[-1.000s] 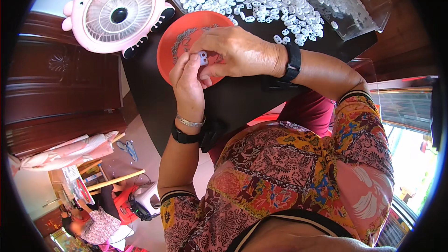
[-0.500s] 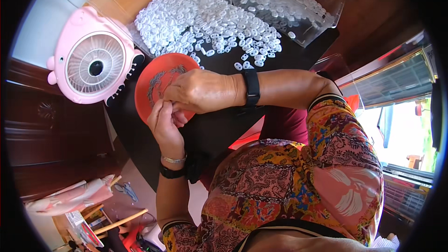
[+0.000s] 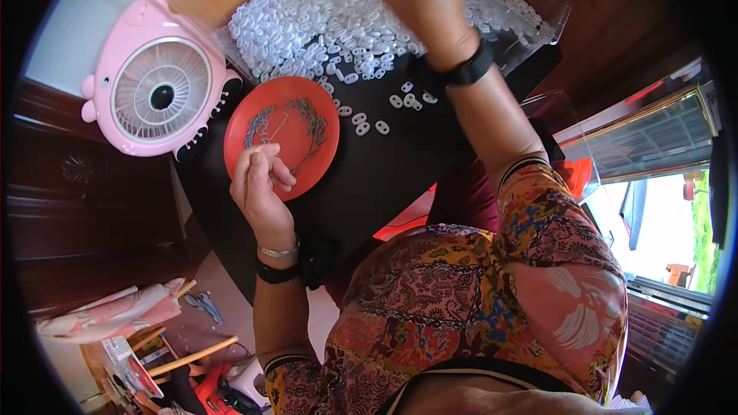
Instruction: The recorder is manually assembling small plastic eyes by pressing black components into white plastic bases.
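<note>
My left hand (image 3: 261,184) is raised over the near-left rim of a round red plate (image 3: 326,150), its fingers curled in together. Whatever those fingertips hold, if anything, is too small to make out. Small thin grey metal pieces (image 3: 315,127), perhaps screws, lie in a rough ring on the plate. My right hand (image 3: 430,4), smeared by motion, is over the right part of a big heap of white oval pieces (image 3: 307,15), each with two holes. Its fingers are blurred, so I cannot see whether they hold anything. Several loose white pieces (image 3: 362,129) lie on the black table below it.
A pink animal-shaped fan (image 3: 163,96) stands left of the plate. A clear plastic bin (image 3: 550,31) at the far right holds more white pieces. The black table (image 3: 369,192) runs under the plate and heap. Scissors (image 3: 206,304) lie lower left, beyond the table edge.
My right hand has left my left hand over the plate and swung up and right, to the heap. My left hand stays by the plate, and more of the grey pieces show.
</note>
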Action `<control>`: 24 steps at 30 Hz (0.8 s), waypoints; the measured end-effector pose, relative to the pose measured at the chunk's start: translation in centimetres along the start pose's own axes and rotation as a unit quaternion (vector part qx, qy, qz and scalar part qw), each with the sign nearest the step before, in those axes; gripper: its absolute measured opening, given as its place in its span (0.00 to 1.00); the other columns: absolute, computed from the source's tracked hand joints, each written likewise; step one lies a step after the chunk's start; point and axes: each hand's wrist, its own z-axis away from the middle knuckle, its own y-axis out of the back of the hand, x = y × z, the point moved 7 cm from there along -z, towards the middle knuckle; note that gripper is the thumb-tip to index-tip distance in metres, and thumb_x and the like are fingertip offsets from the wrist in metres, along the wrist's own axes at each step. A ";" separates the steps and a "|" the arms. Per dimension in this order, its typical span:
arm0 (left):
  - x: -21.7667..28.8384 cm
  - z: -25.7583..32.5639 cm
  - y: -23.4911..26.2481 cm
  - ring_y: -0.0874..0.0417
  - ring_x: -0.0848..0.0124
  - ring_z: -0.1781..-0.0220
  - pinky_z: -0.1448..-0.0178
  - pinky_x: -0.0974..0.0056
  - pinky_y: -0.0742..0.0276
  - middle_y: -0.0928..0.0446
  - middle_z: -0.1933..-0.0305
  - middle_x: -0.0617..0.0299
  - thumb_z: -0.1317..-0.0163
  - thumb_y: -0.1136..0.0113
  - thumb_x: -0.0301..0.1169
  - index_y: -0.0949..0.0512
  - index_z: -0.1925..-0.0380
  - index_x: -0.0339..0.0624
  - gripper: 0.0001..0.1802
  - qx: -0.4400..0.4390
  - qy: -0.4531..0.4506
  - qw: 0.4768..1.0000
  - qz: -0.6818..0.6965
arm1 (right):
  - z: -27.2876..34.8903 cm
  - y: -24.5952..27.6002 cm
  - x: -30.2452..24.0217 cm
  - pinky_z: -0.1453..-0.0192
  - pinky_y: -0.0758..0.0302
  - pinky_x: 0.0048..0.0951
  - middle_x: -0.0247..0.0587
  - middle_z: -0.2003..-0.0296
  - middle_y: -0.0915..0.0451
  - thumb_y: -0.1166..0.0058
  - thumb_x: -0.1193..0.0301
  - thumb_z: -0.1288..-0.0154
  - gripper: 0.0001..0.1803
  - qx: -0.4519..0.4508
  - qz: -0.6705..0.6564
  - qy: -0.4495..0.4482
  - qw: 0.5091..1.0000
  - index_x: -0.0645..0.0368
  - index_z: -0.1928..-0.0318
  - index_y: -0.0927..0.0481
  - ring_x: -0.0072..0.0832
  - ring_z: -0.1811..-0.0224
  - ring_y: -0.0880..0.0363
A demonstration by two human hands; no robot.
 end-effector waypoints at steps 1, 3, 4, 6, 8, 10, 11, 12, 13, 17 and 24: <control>-0.1 -0.1 0.2 0.31 0.79 0.81 0.76 0.75 0.41 0.29 0.81 0.66 0.33 0.54 0.33 0.24 0.67 0.35 0.14 0.002 0.007 1.000 -0.004 | -1.1 2.2 -0.2 0.49 0.26 0.40 0.50 0.58 0.21 0.45 0.77 0.45 0.14 0.096 0.019 -0.011 0.995 0.63 0.56 0.22 0.46 0.56 0.23; -0.4 -0.3 -0.1 0.31 0.79 0.81 0.76 0.75 0.41 0.29 0.81 0.66 0.33 0.54 0.33 0.24 0.68 0.35 0.13 -0.006 0.017 1.000 -0.002 | -1.1 3.4 0.5 0.47 0.28 0.41 0.49 0.56 0.21 0.44 0.77 0.46 0.14 0.140 0.150 0.013 0.979 0.62 0.57 0.21 0.48 0.53 0.25; -0.4 -0.2 -0.3 0.31 0.79 0.81 0.76 0.75 0.41 0.30 0.81 0.66 0.33 0.54 0.33 0.23 0.68 0.35 0.13 -0.015 0.020 1.000 -0.009 | -0.9 3.6 0.6 0.47 0.29 0.41 0.49 0.55 0.22 0.44 0.76 0.46 0.12 0.137 0.172 0.026 0.975 0.62 0.58 0.21 0.48 0.52 0.26; -0.5 -0.2 -0.3 0.31 0.79 0.81 0.76 0.75 0.41 0.30 0.82 0.66 0.33 0.54 0.33 0.23 0.69 0.36 0.13 -0.017 0.026 0.999 -0.023 | 0.0 0.8 1.6 0.53 0.26 0.37 0.47 0.62 0.20 0.44 0.75 0.45 0.08 0.037 -0.096 -0.010 0.995 0.61 0.64 0.19 0.42 0.58 0.22; -0.8 -0.1 0.0 0.31 0.79 0.81 0.76 0.75 0.41 0.29 0.82 0.66 0.34 0.53 0.32 0.23 0.70 0.36 0.13 -0.013 0.036 0.999 -0.029 | 3.2 -5.3 2.7 0.66 0.24 0.32 0.41 0.70 0.18 0.39 0.70 0.48 0.10 -0.140 -0.027 0.007 0.990 0.55 0.63 0.18 0.38 0.69 0.19; -1.1 -0.2 0.2 0.31 0.79 0.81 0.76 0.75 0.41 0.29 0.81 0.66 0.34 0.53 0.32 0.23 0.70 0.36 0.13 -0.015 0.042 0.999 -0.027 | 5.9 -8.8 2.1 0.63 0.25 0.38 0.42 0.71 0.19 0.43 0.68 0.46 0.06 -0.310 -0.037 0.020 0.950 0.56 0.69 0.19 0.40 0.67 0.19; -1.2 -0.2 0.2 0.31 0.79 0.81 0.76 0.75 0.40 0.29 0.81 0.66 0.34 0.52 0.32 0.23 0.70 0.36 0.12 -0.018 0.045 0.998 -0.025 | 7.3 -10.0 2.2 0.63 0.25 0.39 0.42 0.72 0.19 0.44 0.67 0.46 0.07 -0.400 -0.001 0.031 0.916 0.56 0.70 0.20 0.40 0.67 0.20; -1.2 -0.1 0.3 0.31 0.79 0.81 0.76 0.75 0.40 0.29 0.81 0.66 0.34 0.52 0.32 0.23 0.70 0.36 0.12 -0.018 0.047 0.998 -0.024 | 8.0 -10.3 2.3 0.66 0.26 0.44 0.44 0.75 0.20 0.45 0.69 0.54 0.07 -0.431 -0.017 0.026 0.902 0.53 0.72 0.17 0.45 0.68 0.20; -1.1 -0.1 0.2 0.31 0.79 0.80 0.76 0.75 0.41 0.29 0.80 0.66 0.34 0.54 0.32 0.23 0.69 0.36 0.12 -0.024 0.046 0.998 -0.034 | 8.1 -9.9 2.7 0.66 0.26 0.44 0.44 0.75 0.20 0.45 0.69 0.54 0.07 -0.432 -0.017 0.026 0.901 0.53 0.72 0.17 0.45 0.68 0.20; -1.0 -0.1 0.2 0.31 0.79 0.80 0.75 0.75 0.41 0.30 0.79 0.66 0.33 0.55 0.32 0.24 0.69 0.37 0.13 -0.032 0.045 0.997 -0.044 | 10.0 -10.9 3.0 0.68 0.28 0.38 0.39 0.77 0.21 0.43 0.68 0.60 0.07 -0.571 -0.019 0.008 0.820 0.55 0.77 0.18 0.39 0.70 0.21; -0.9 -0.1 0.1 0.31 0.79 0.80 0.76 0.75 0.40 0.29 0.82 0.66 0.35 0.51 0.33 0.23 0.70 0.37 0.12 -0.020 0.054 0.998 -0.029 | 11.3 -12.0 2.5 0.68 0.28 0.39 0.40 0.78 0.21 0.42 0.69 0.60 0.07 -0.562 -0.012 0.028 0.827 0.55 0.76 0.19 0.40 0.71 0.21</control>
